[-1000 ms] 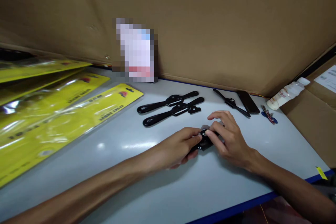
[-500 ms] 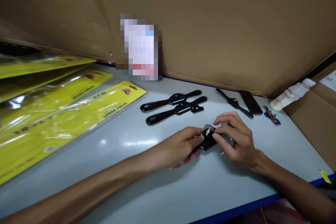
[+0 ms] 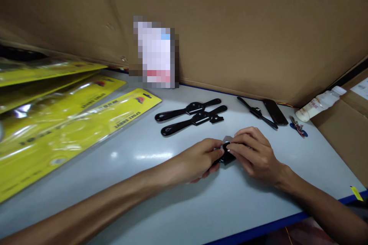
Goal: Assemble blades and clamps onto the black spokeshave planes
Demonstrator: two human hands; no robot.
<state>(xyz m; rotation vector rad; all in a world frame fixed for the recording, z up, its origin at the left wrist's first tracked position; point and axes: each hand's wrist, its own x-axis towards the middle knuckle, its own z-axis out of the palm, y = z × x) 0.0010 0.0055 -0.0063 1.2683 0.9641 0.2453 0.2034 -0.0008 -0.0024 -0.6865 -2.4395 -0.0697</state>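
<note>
On the pale table (image 3: 143, 183), my left hand (image 3: 198, 162) grips a black tool (image 3: 226, 156) by its left side. My right hand (image 3: 253, 155) covers the tool's right side, its fingertips pinched on a small screw at the tool's middle. Most of the tool is hidden under my two hands. Just beyond my hands lie two black two-handled tools (image 3: 189, 115) side by side, with a small loose black part (image 3: 216, 119) beside them.
Several yellow packaging cards in clear plastic (image 3: 57, 122) fan out on the left. Further right lie another black tool (image 3: 255, 113), a dark phone (image 3: 275, 111), keys (image 3: 299, 128) and a white bottle (image 3: 319, 103). Cardboard walls (image 3: 230, 26) stand behind; a cardboard box (image 3: 345, 130) sits at right.
My right fingers have closed back over the screw on the black tool, hiding it. The left hand keeps its grip. The view shifted slightly.
</note>
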